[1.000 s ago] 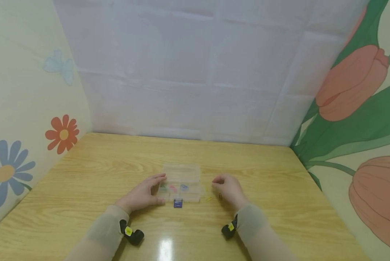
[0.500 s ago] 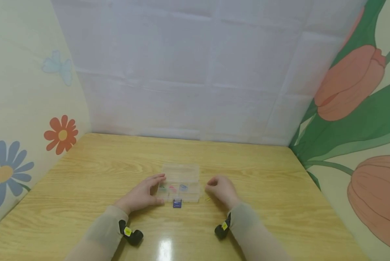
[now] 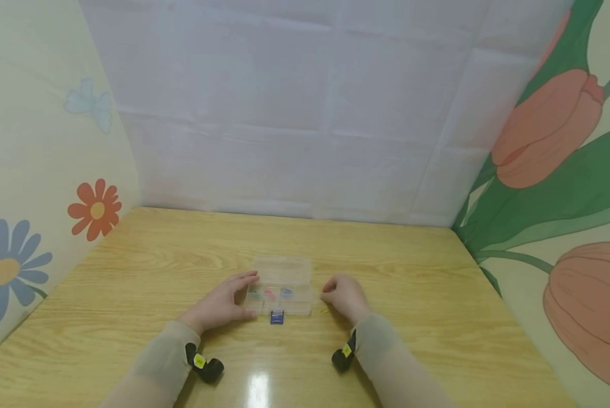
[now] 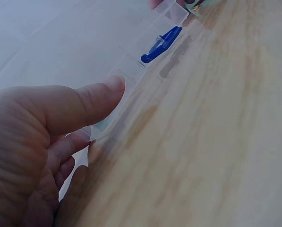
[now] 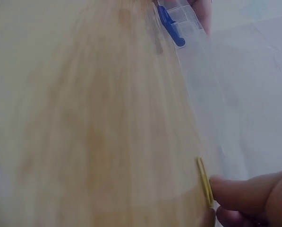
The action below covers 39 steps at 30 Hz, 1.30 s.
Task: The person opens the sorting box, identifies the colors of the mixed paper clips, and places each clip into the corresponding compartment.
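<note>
Beside the clear box (image 3: pixel 283 284), left hand (image 3: pixel 222 303) grips its end; right hand (image 3: pixel 343 297) pinches a yellow clip (image 5: pixel 204 182).

A staged recording booth rather than a lived-in room. A wooden table (image 3: pixel 182 255) is boxed in on three sides by panels standing right at its edges. At 12 o'clock is a plain white backdrop (image 3: pixel 305 113) creased into squares, like unfolded cloth or paper. At 9 o'clock a cream panel (image 3: pixel 29 170) carries printed cartoon flowers and a pale butterfly. At 3 o'clock another panel (image 3: pixel 565 170) shows large printed tulips with green leaves. The person at 6 o'clock wears a small black camera (image 3: pixel 205 367) strapped at each wrist. A light glares off the glossy tabletop at 6 o'clock.
</note>
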Tool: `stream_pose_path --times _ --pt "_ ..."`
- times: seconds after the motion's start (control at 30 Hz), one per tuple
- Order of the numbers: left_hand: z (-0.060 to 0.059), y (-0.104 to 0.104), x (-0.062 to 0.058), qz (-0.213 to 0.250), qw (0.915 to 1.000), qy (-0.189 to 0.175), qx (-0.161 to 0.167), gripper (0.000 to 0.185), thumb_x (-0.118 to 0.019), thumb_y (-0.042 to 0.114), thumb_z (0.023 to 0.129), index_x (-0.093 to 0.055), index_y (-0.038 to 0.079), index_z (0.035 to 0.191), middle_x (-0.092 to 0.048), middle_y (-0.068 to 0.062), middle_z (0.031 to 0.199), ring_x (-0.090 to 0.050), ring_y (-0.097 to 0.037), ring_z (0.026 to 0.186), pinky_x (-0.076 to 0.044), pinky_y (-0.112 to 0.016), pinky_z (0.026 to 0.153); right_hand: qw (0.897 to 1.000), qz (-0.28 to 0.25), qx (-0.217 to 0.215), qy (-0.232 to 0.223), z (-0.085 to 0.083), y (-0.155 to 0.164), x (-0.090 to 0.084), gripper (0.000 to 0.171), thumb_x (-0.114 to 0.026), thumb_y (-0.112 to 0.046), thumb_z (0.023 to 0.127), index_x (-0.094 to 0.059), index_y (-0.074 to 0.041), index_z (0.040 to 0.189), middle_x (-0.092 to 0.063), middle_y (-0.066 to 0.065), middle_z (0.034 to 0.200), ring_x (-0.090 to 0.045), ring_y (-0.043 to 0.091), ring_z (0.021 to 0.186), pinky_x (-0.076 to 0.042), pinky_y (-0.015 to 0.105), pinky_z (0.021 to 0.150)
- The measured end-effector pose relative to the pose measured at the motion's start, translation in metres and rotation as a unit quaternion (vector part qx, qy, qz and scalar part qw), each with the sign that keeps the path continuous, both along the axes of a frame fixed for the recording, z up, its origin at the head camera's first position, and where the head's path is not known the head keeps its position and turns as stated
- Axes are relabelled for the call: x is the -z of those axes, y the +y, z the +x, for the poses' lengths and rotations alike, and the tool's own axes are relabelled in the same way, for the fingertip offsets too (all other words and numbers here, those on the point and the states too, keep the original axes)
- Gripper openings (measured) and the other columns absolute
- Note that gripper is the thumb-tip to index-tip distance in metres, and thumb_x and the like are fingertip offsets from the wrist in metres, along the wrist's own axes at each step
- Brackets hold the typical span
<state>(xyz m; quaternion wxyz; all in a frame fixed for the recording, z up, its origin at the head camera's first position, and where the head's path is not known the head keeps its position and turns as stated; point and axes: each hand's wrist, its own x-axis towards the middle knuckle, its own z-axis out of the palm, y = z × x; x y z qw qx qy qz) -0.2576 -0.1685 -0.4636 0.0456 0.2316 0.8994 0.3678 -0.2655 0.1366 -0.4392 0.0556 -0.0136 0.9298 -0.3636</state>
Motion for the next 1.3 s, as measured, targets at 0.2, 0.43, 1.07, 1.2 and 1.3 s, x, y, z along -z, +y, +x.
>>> stream_pose_path --times 0.2,0.43,1.07,1.2,1.3 --pt "-0.0001 0.0002 -0.0009 -0.001 1.0000 0.007 -0.001 0.083 -0.080 0.035 0.076 -0.043 0.006 0.144 -0.033 -0.011 0.153 -0.024 -0.040 0.140 -0.019 -0.061 0.111 1.000 0.019 -0.003 0.002 0.0012 -0.0001 -0.0021 0.008 -0.073 -0.015 0.083 -0.067 -0.010 0.084 -0.062 0.000 0.082 -0.055 0.017 0.079 -0.048 0.036 0.075" --pt "0.0001 0.0001 -0.0018 -0.002 1.0000 0.006 -0.002 0.083 -0.080 0.036 0.076 -0.043 0.006 0.144 -0.034 -0.012 0.153 -0.025 -0.041 0.140 -0.019 -0.062 0.111 1.000 0.028 0.000 0.002 -0.0003 0.0008 -0.0014 0.008 -0.072 -0.013 0.084 -0.065 -0.010 0.083 -0.061 0.000 0.081 -0.055 0.017 0.077 -0.047 0.035 0.072" --pt "0.0002 0.0011 -0.0026 0.000 1.0000 0.003 -0.005 0.082 -0.080 0.036 0.076 -0.044 0.007 0.144 -0.034 -0.012 0.152 -0.025 -0.041 0.139 -0.020 -0.062 0.110 1.000 0.014 -0.005 -0.004 -0.0002 0.0038 0.0001 0.007 -0.068 -0.013 0.088 -0.063 -0.010 0.085 -0.059 0.001 0.083 -0.054 0.018 0.078 -0.046 0.034 0.069" --pt "0.0002 0.0012 -0.0023 0.001 1.0000 0.001 -0.006 0.082 -0.081 0.036 0.076 -0.044 0.007 0.144 -0.034 -0.011 0.152 -0.025 -0.041 0.140 -0.020 -0.062 0.110 1.000 -0.014 0.002 -0.004 -0.0003 0.0066 -0.0014 0.007 -0.067 -0.014 0.089 -0.062 -0.010 0.087 -0.059 0.002 0.084 -0.053 0.018 0.078 -0.046 0.033 0.067" --pt "0.0003 0.0011 -0.0021 0.001 1.0000 -0.001 -0.007 0.082 -0.081 0.036 0.076 -0.044 0.007 0.144 -0.034 -0.011 0.153 -0.025 -0.040 0.140 -0.020 -0.062 0.111 1.000 -0.025 0.003 0.004 -0.0011 0.0088 -0.0013 0.005 -0.068 -0.014 0.089 -0.065 -0.010 0.091 -0.061 0.002 0.087 -0.055 0.018 0.079 -0.047 0.032 0.067"
